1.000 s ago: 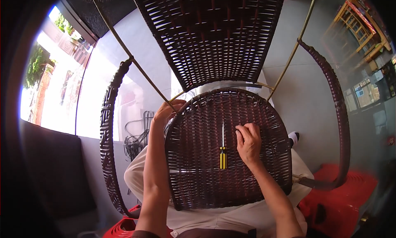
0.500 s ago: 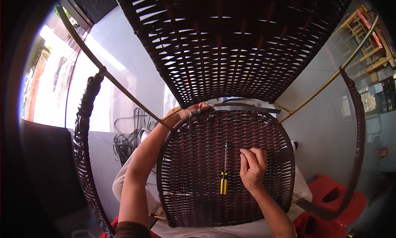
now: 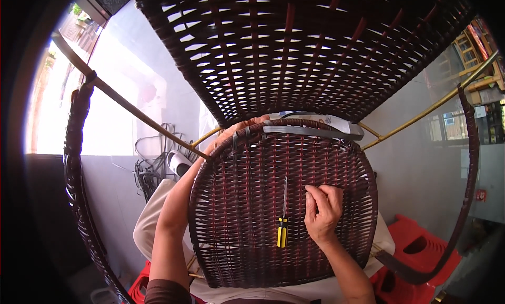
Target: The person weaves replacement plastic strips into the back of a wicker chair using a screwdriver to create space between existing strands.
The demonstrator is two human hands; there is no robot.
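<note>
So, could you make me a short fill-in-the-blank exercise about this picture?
1. The screwdriver lying on the woven seat has a black-and-____ handle.
2. The flat strip by the seat's far rim is coloured ____.
3. The right hand is ____ (nearer to/farther from) the screwdriver than the left hand.

Missing words: yellow; gray; nearer to.

Around you spread a smooth grey floor [image 3: 415, 125]. At your left, glaring daylight came through a tall opening [image 3: 50, 114], above a dark panel [image 3: 44, 204]. Red plastic stools [image 3: 435, 251] stood low to your right; slatted wooden furniture [image 3: 464, 51] stood farther off.
</note>
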